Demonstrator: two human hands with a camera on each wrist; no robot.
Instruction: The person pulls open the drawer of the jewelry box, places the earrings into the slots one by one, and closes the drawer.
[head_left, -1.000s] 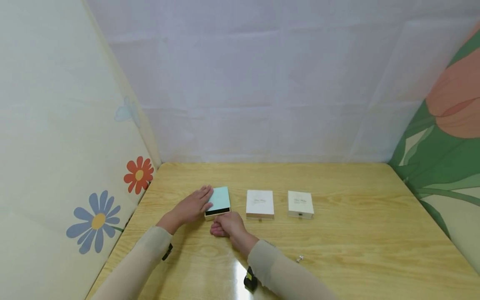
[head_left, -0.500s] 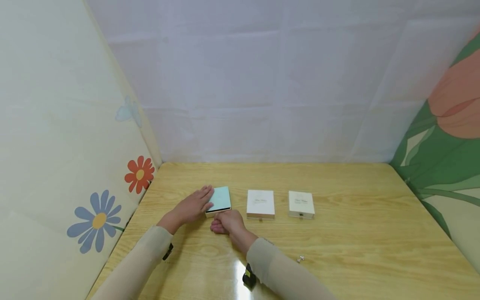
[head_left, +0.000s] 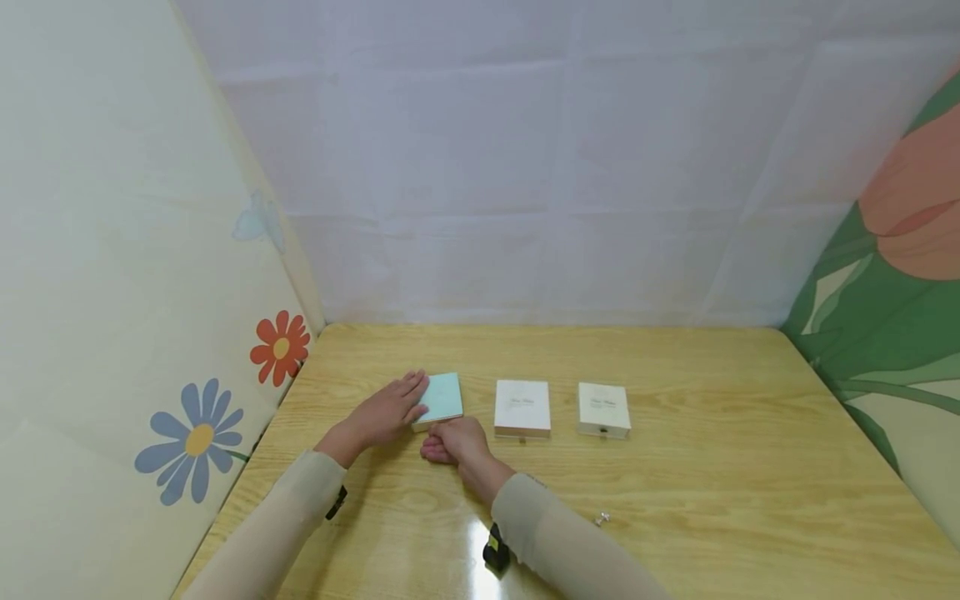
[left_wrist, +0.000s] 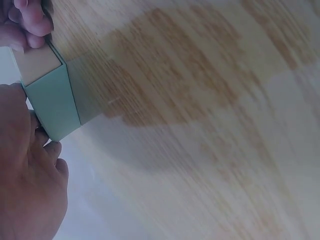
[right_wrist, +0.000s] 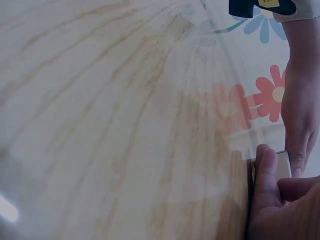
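Observation:
A light blue drawer box lies on the table at the left of a row of boxes; its cream drawer front faces the person. My left hand grips the box along its left side, its fingers over the top edge. Against the drawer front presses my right hand, its fingers curled. That hand covers part of the front, so any pull tab there is hidden. In the left wrist view, the box's pale green side shows beside the left hand.
A white box and a cream box, each with a small front tab, stand to the right on the wooden table. A small shiny silver piece lies near the right forearm. Cloth walls surround the table's back and sides.
The drawer has slid into the blue box; the dark strip at its front narrowed and is now out of sight. My right hand moved slightly forward, while the left hand stayed in place.

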